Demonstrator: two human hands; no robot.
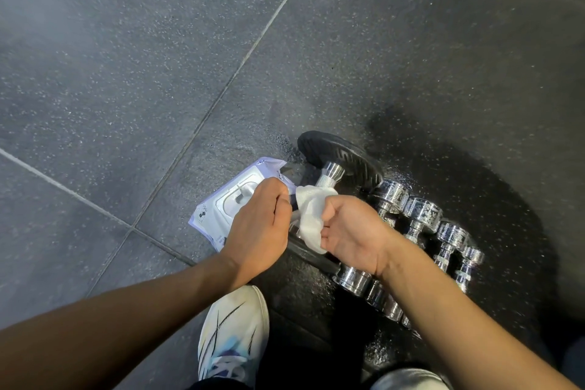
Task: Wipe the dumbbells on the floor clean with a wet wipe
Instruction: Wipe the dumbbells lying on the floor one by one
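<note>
A: Head view. Nearest, at 6 o'clock: a white shoe (232, 336) with dark streaks, toe toward 12. Both forearms run up from the bottom corners.

B: Hands?

A: Left hand (258, 225), fingers curled, pinching the left edge of the wet wipe (311, 218). Right hand (353, 231), fingers curled round the wipe's right side. The wipe hangs crumpled between them, just below frame centre.

B: Dumbbells?

A: Large black-plated dumbbell (335, 165) right behind the wipe; long axis from 1 o'clock down to 7, far plate at 1. Wipe and hands cover most of its chrome handle and near plate.

B: Others?

A: Row of small chrome dumbbells (421, 215) at 4 o'clock of the big one, side by side, axes roughly parallel to it. The right forearm crosses their near ends.

B: Surroundings?

A: Wipe packet (221, 209), flat, lid closed, at 9 o'clock of the wipe, partly under the left hand. Speckled dark rubber floor (126, 73), pale seams.
</note>
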